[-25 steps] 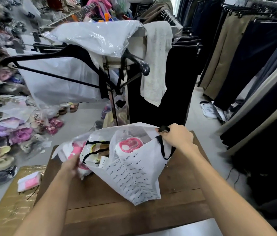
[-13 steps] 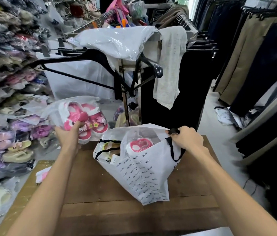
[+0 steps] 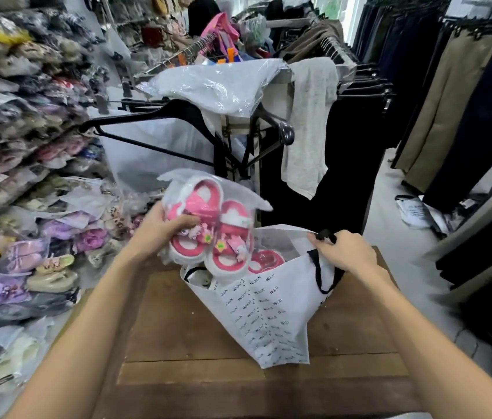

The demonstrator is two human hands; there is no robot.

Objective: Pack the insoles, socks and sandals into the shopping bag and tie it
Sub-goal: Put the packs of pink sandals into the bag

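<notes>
My left hand (image 3: 160, 229) grips a clear packet of pink sandals (image 3: 208, 234) above the mouth of the white shopping bag (image 3: 268, 316); my right hand (image 3: 341, 249) pinches the bag's black handle (image 3: 318, 276). The bag stands on a brown wooden table (image 3: 178, 328). Packaged shoes (image 3: 21, 176) fill shelves at left; trousers (image 3: 450, 101) hang at right.

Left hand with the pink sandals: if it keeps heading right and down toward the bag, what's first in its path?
Likely the open mouth of the shopping bag, held up by the right hand. The left hand grips the bagged pink sandals just above it; they'd probably land on the pink item already inside. Depth unclear.
</notes>
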